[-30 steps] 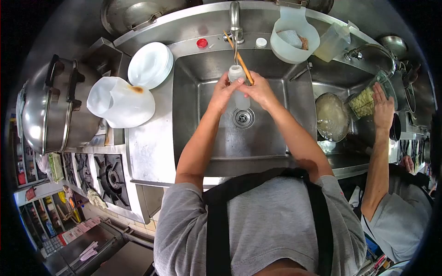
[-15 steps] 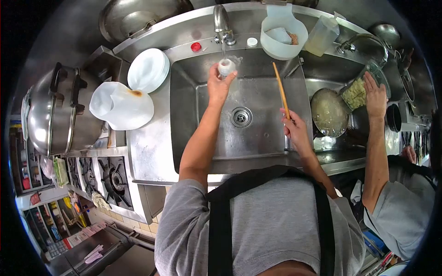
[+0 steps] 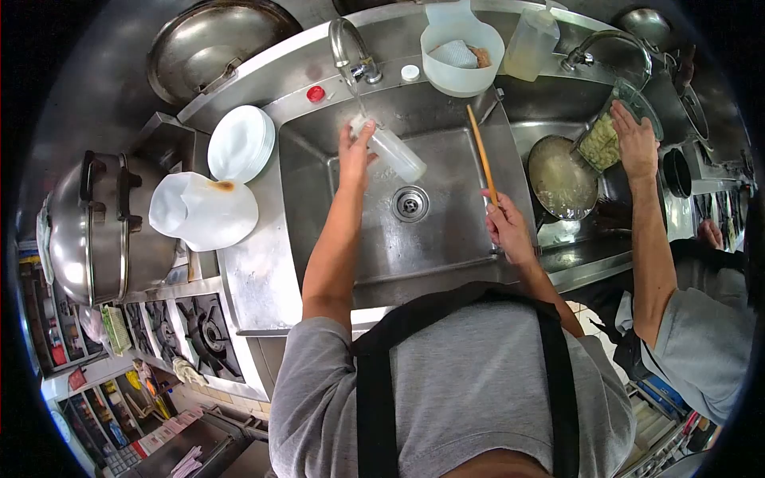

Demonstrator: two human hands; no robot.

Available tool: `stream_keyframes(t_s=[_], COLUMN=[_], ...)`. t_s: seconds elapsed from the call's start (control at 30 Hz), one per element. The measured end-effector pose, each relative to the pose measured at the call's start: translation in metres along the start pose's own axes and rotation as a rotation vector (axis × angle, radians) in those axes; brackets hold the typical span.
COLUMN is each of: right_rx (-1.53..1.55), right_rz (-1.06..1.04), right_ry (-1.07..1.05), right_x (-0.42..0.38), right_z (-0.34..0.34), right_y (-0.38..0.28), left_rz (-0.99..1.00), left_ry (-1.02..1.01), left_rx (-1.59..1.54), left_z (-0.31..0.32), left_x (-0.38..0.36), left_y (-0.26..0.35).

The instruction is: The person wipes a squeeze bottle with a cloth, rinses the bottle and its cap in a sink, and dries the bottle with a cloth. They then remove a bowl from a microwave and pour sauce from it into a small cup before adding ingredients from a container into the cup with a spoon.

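Note:
My left hand [image 3: 351,156] grips a clear plastic squeeze bottle [image 3: 392,150] tilted on its side over the steel sink [image 3: 446,239], its open mouth under the water running from the faucet [image 3: 349,49]. My right hand [image 3: 505,225] holds a long wooden chopstick [image 3: 481,154] upright at the sink's right side, away from the bottle. The drain [image 3: 409,204] lies between my two hands.
A red cap [image 3: 316,93] and a white cap [image 3: 409,72] lie on the sink's back ledge. A white tub [image 3: 460,52] stands behind. Stacked white plates [image 3: 239,143], a white container [image 3: 202,209] and a big pot [image 3: 96,231] sit left. A co-worker's hand [image 3: 633,139] tips a noodle container [image 3: 603,137] at right.
My left hand has tipped the bottle from upright onto its side under the tap. My right hand with the chopstick stays at the sink's right; a second ago both hands were together at the bottle.

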State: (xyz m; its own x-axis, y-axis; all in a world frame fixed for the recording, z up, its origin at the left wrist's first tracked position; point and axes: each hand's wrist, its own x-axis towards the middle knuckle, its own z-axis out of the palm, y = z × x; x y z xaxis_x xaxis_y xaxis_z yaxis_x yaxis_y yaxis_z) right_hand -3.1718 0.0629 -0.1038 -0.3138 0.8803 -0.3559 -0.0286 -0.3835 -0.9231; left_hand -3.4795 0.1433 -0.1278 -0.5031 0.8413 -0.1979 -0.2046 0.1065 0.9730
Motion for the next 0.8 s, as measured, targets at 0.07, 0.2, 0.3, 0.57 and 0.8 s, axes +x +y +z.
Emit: stream_keyframes(t_s=[0.07, 0.2, 0.3, 0.57, 0.8], right_rx=[0.001, -0.012, -0.014, -0.008, -0.014], right_rz=[0.002, 0.002, 0.026, 0.044, 0.003], right_ry=[0.014, 0.042, 0.051, 0.058, 0.049], right_x=[0.0, 0.001, 0.0, -0.001, 0.001], right_z=[0.001, -0.001, -0.003, -0.003, -0.006], right_y=[-0.002, 0.002, 0.004, 0.002, 0.005], left_rz=[-0.281, -0.601, -0.61, -0.578, -0.062], left_ry=[-0.092, -0.169, -0.167, -0.135, -0.12], left_rx=[-0.167, -0.511, -0.626, -0.532, 0.02], left_z=[-0.005, -0.003, 0.0, 0.0, 0.0], left_x=[0.004, 0.008, 0.007, 0.004, -0.01], left_y=[-0.017, -0.038, -0.045, -0.029, -0.01])
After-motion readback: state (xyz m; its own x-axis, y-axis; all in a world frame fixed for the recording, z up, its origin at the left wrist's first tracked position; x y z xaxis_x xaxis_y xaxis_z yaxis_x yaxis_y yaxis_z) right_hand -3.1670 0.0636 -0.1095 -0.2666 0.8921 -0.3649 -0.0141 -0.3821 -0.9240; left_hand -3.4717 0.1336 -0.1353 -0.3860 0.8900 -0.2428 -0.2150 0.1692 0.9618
